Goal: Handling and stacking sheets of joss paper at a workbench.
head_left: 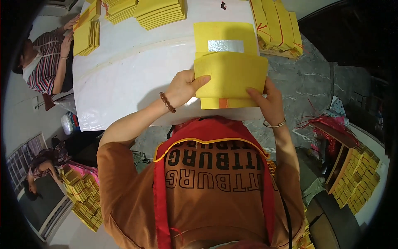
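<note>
Left hand [182, 88] and right hand [271, 101] grip yellow paper [230, 74] — thumbs on top — over the tabletop [137, 70]. Any container under the yellow bundles [277, 25] alongside is unclear.

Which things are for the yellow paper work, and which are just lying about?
In the job:
yellow paper, held by left hand and right hand
white table underneath
yellow stacks on it, probably

Seemingly just lying about:
red strands, right side
pale blue patterned thing nearby
</note>
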{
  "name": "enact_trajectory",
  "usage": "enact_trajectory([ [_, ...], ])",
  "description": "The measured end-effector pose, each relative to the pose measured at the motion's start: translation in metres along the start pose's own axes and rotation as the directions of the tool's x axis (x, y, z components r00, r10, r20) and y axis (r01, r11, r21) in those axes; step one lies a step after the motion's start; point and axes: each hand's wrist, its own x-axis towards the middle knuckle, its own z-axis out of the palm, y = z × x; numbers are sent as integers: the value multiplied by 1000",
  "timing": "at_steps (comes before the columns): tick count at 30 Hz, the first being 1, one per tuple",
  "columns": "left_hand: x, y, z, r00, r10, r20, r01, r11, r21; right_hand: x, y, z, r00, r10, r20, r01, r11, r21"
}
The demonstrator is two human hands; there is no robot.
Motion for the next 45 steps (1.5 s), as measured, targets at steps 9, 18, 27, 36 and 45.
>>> enact_trajectory([
  [9, 12, 7, -2, 977, -195, 83, 209, 951, -230, 6, 4, 3, 991, 130, -26, -127, 985, 115],
  [18, 14, 16, -4, 984, -160, 82, 179, 897, -403, 8, 9, 13, 986, 139, -95, -121, 978, 170],
  [27, 0, 14, -14, 945, 91, -314, -83, 996, 40, 9, 3, 12, 983, 155, -100, -141, 982, 129],
  [36, 10, 33, 33, 759, 606, 239, -589, 481, 650, 11, 4, 12, 990, 97, -106, -82, 988, 133],
  [45, 15, 8, 44, 797, 517, 313, -545, 394, 740, -4, -10, 13, 984, -119, -132, 51, 902, -429],
])
